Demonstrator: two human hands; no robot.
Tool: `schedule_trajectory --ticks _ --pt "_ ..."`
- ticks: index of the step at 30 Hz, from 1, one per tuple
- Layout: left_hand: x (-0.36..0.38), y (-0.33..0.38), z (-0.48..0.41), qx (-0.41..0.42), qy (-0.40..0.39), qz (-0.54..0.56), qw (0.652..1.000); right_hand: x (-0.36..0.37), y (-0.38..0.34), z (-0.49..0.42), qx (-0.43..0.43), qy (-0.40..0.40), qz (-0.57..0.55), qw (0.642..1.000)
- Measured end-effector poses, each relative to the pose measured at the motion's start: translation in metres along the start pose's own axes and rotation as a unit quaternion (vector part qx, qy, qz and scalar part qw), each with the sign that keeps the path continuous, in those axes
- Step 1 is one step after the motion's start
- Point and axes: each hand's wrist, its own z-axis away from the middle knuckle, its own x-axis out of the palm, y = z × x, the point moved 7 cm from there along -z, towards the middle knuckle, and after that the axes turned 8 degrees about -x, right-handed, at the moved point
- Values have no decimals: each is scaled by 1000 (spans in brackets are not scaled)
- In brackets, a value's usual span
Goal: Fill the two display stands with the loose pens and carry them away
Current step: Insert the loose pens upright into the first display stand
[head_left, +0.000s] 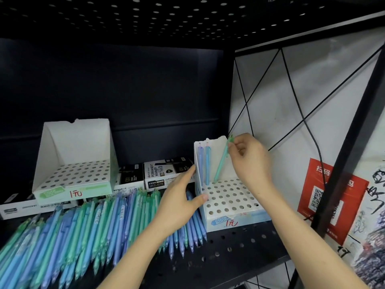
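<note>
The right hand (250,161) pinched the top of the tilted green pen (220,163), whose tip sat in a back hole of the right stand (229,220). The left hand (179,197), fingers straight and spread, touched the stand's left wall, above the loose pens (83,226).

loose pens (83,226) cut by left edge, marker boxes (160,174) half hidden

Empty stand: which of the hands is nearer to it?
Left. The left hand is right of the empty stand, touching the other stand's left wall; the right hand is farther right, pinching a green pen over that stand.
</note>
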Motion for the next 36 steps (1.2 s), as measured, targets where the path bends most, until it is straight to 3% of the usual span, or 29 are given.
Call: schedule_trajectory --ticks 9,12,15,18,21,24,27,30,36 --pt "3 -4 -3 0 2 -12 1000 40 10 -5 35 -141 52 988" --pt "-3 -1 0 6 4 -7 1000 29 1 -1 34 -100 61 993" --pt "-32 -9 12 -13 75 -25 997 9 -31 21 -9 -31 14 999" --pt "-76 -29 36 -53 173 -95 979 31 -68 55 -29 -154 -46 987" --pt "-112 -54 62 -115 214 -187 952 77 -87 86 -46 -294 -16 955" --pt "-127 -73 74 -168 197 -251 933 105 -89 98 -53 -337 80 937" --pt "-121 -79 72 -170 154 -228 946 117 -86 101 -19 -346 124 930" --pt "-111 -80 66 -164 129 -215 954 122 -87 106 7 -350 122 929" --pt "-109 -85 63 -206 159 -189 947 126 -87 108 22 -360 100 927"
